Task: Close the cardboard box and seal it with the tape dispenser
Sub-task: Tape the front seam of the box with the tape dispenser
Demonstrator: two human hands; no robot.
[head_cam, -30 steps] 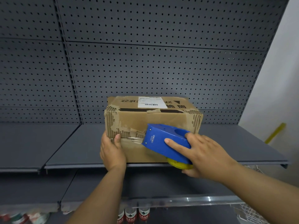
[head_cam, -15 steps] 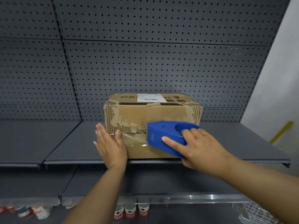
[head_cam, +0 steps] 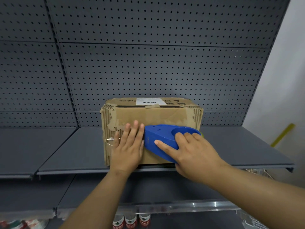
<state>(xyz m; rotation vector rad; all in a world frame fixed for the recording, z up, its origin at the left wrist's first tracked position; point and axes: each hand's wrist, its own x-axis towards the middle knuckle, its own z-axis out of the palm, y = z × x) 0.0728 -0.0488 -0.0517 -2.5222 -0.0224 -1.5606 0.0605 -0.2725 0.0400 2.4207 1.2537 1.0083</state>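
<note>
A worn cardboard box (head_cam: 158,115) with a white label on top sits closed on the grey shelf (head_cam: 66,152). My left hand (head_cam: 127,146) lies flat with straight fingers against the box's front face, over a strip of clear tape near the left corner. My right hand (head_cam: 193,152) grips the blue tape dispenser (head_cam: 158,138), index finger stretched along its side, holding it against the front face just right of my left hand. A bit of the yellow-green roll shows behind the dispenser's right end.
A grey pegboard wall (head_cam: 148,63) rises behind the box. A lower shelf with a clear front rail (head_cam: 181,207) holds several bottles (head_cam: 130,220). A white wall with a yellow strip (head_cam: 282,134) stands at the right.
My left hand moved from the box's left corner onto the front face, flat beside the dispenser. The dispenser rose slightly and tilted flatter against the box.
</note>
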